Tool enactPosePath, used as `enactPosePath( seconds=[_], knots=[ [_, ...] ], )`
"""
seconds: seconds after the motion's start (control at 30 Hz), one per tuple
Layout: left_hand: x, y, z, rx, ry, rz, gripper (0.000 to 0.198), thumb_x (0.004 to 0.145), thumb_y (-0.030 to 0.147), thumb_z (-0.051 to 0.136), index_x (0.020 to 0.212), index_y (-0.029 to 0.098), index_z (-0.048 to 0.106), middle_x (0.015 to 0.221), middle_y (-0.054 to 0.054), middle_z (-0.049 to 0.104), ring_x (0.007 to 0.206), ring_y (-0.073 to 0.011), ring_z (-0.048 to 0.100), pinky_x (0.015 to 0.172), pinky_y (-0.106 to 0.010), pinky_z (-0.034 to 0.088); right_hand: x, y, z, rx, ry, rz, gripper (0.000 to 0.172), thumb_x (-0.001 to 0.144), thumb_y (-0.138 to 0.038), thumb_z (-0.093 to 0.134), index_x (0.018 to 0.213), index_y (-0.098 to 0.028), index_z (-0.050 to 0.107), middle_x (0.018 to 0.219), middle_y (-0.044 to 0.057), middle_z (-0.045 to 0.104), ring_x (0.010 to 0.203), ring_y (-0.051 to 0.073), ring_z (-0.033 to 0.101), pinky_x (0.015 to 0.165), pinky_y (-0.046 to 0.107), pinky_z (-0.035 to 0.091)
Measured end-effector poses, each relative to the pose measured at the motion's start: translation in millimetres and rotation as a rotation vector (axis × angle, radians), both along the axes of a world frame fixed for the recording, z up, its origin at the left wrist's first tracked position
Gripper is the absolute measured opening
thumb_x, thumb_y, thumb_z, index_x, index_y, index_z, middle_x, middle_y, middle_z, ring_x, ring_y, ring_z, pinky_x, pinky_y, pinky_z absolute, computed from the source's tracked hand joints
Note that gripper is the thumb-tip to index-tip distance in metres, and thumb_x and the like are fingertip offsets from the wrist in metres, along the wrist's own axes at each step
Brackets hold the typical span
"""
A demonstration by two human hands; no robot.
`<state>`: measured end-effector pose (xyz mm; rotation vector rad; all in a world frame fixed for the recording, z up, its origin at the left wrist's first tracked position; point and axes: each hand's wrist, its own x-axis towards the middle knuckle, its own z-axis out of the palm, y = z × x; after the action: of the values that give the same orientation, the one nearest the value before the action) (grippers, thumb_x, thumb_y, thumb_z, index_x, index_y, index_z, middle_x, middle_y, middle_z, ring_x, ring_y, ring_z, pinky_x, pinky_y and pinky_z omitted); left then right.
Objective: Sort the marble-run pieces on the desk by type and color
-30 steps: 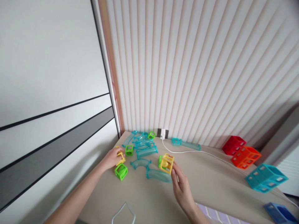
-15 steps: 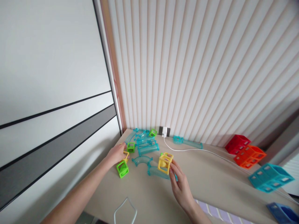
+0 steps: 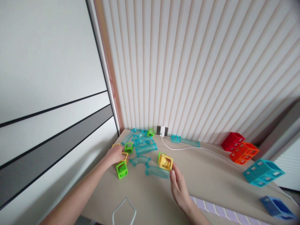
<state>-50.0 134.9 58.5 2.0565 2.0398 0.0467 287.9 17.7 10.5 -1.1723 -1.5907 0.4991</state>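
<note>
My right hand [image 3: 180, 186] pinches a yellow open-sided cube block [image 3: 166, 162] by its near right side, and a rounded yellow shape shows inside it. A green block [image 3: 159, 155] sits against its far left side. My left hand [image 3: 114, 155] is closed at the left of the table, with its fingertips at a yellow cube block [image 3: 125, 157] that it partly covers. Another yellow edge [image 3: 116, 145] peeks out behind that hand. Close by are a green cube block with a green insert [image 3: 122, 169] and a smaller-looking green cube block [image 3: 128, 147].
Clear teal track pieces [image 3: 145, 149] lie behind, with a curved one [image 3: 140, 160] and a straight one [image 3: 157, 172] nearer. A white charger [image 3: 162, 131] trails its cable rightward. Red [image 3: 232, 141], orange [image 3: 244, 153], teal [image 3: 263, 172] and blue blocks [image 3: 278, 207] stand right.
The yellow block in my right hand has turned, so its open face with the rounded insert now points more toward me. My left hand stays among the blocks. The view has shifted slightly.
</note>
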Motion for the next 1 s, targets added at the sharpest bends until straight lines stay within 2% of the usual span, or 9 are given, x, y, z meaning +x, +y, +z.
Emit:
enactPosePath(
  seconds=[0.2, 0.4, 0.5, 0.6, 0.77, 1.0],
  knots=[
    [0, 3, -2.3, -0.003, 0.001, -0.018, 0.042, 0.071, 0.055, 0.076, 0.091, 0.019, 0.068, 0.1, -0.012, 0.073, 0.095, -0.0312, 0.071, 0.076, -0.033, 0.05, -4, 1, 5.9, -0.122, 0.242, 0.082, 0.053, 0.102, -0.062, 0.04, 0.13, -0.023, 0.065, 0.12, 0.01, 0.075, 0.107, 0.025, 0.072, 0.093, 0.036, 0.058],
    [-2, 6, -5.4, -0.012, 0.017, -0.023, 0.043, 0.073, 0.056, 0.074, 0.094, 0.02, 0.068, 0.106, -0.013, 0.073, 0.098, -0.0315, 0.071, 0.078, -0.034, 0.051, -18, 3, 23.5, -0.417, 0.804, 0.27, 0.07, 0.095, -0.076, 0.041, 0.129, -0.019, 0.064, 0.091, 0.01, 0.079, 0.077, 0.026, 0.074, 0.068, 0.038, 0.057],
    [0, 6, -3.1, -0.017, 0.029, -0.016, 0.042, 0.073, 0.057, 0.073, 0.092, 0.02, 0.068, 0.106, -0.013, 0.074, 0.099, -0.0305, 0.071, 0.077, -0.032, 0.05, -20, 5, 34.7, -0.507, 0.996, 0.372, 0.07, 0.09, -0.079, 0.049, 0.131, -0.024, 0.063, 0.105, 0.011, 0.079, 0.09, 0.028, 0.075, 0.078, 0.041, 0.057],
    [3, 5, 1.6, -0.022, 0.046, -0.021, 0.042, 0.073, 0.057, 0.073, 0.093, 0.02, 0.068, 0.102, -0.012, 0.075, 0.097, -0.0308, 0.072, 0.073, -0.031, 0.05, -16, 7, 38.1, -0.535, 1.023, 0.417, 0.061, 0.088, -0.073, 0.06, 0.131, -0.03, 0.065, 0.124, 0.008, 0.075, 0.106, 0.028, 0.072, 0.091, 0.044, 0.053],
    [8, 2, 10.5, -0.005, 0.098, -0.021, 0.038, 0.074, 0.052, 0.073, 0.096, 0.021, 0.069, 0.101, -0.012, 0.077, 0.1, -0.0329, 0.072, 0.079, -0.035, 0.049, -10, 9, 27.9, -0.512, 0.886, 0.326, 0.052, 0.084, -0.063, 0.073, 0.125, -0.031, 0.072, 0.128, 0.005, 0.073, 0.112, 0.028, 0.069, 0.101, 0.045, 0.048],
    [11, 1, 16.2, 0.05, 0.156, -0.019, 0.039, 0.071, 0.047, 0.077, 0.099, 0.019, 0.072, 0.107, -0.016, 0.075, 0.112, -0.0376, 0.065, 0.088, -0.043, 0.048, -11, 11, 9.8, -0.509, 0.777, 0.243, 0.055, 0.082, -0.067, 0.072, 0.12, -0.027, 0.075, 0.131, 0.007, 0.071, 0.115, 0.03, 0.068, 0.102, 0.048, 0.051]
  ],
)
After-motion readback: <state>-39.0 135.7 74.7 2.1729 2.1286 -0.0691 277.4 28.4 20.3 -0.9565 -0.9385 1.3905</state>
